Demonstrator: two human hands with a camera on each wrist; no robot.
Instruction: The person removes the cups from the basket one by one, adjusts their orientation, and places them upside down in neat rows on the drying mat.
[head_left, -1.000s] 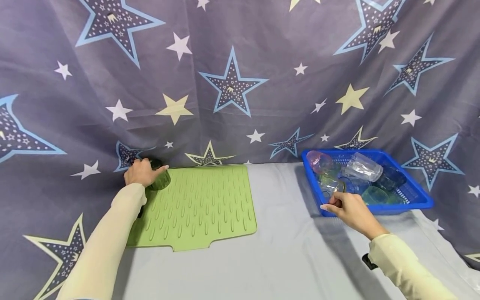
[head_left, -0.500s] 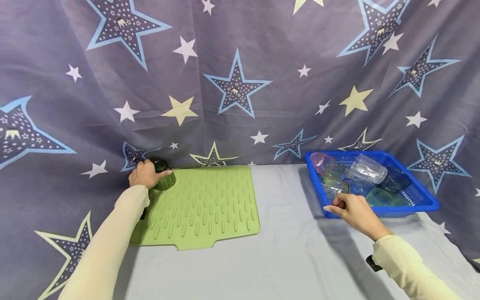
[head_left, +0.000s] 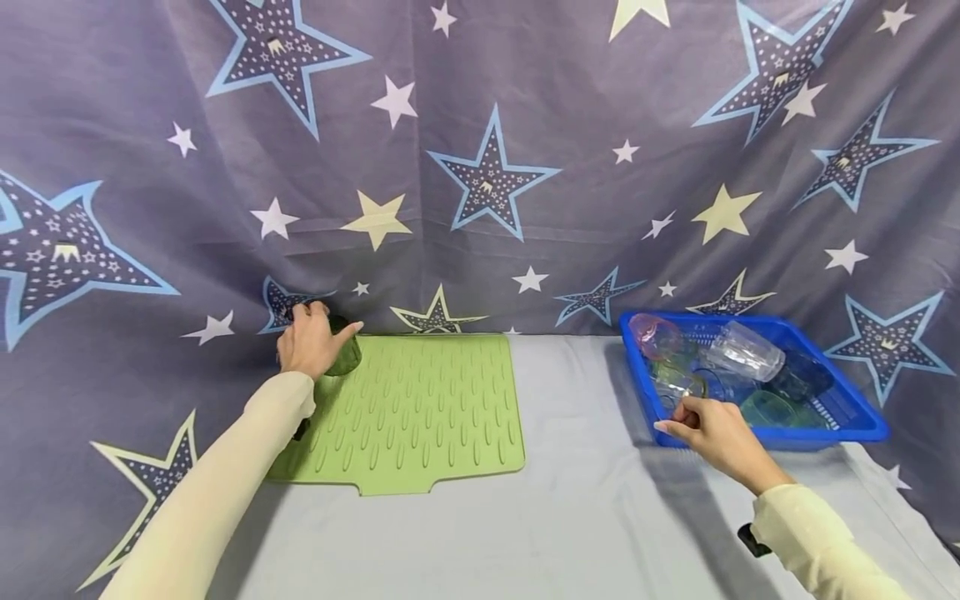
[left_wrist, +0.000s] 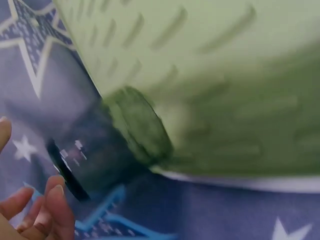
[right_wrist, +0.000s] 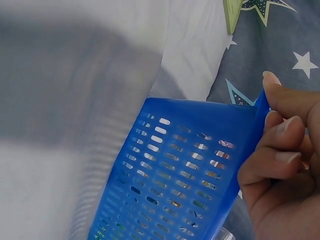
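A dark green see-through glass (head_left: 347, 357) stands on the far left corner of the ribbed green drying mat (head_left: 420, 408). Right beside it is my left hand (head_left: 309, 340), thumb spread away from the fingers and covering part of the glass in the head view. In the left wrist view a gap shows between the fingertips (left_wrist: 56, 192) and the glass (left_wrist: 135, 125). My right hand (head_left: 712, 433) pinches the near left corner of the blue plastic basket's rim (head_left: 637, 375), thumb on one side and curled fingers on the other, as the right wrist view shows.
Inside the basket lie several clear and tinted cups, among them a pink one (head_left: 654, 335) and a clear ribbed one (head_left: 746, 352). A star-printed curtain (head_left: 480, 275) hangs right behind the mat and basket. White cloth (head_left: 570, 467) covers the table between them.
The head view has shifted slightly, so everything sits further right. My left hand has risen a little beside the glass, which stays on the mat. The right hand keeps its pinch on the basket rim.
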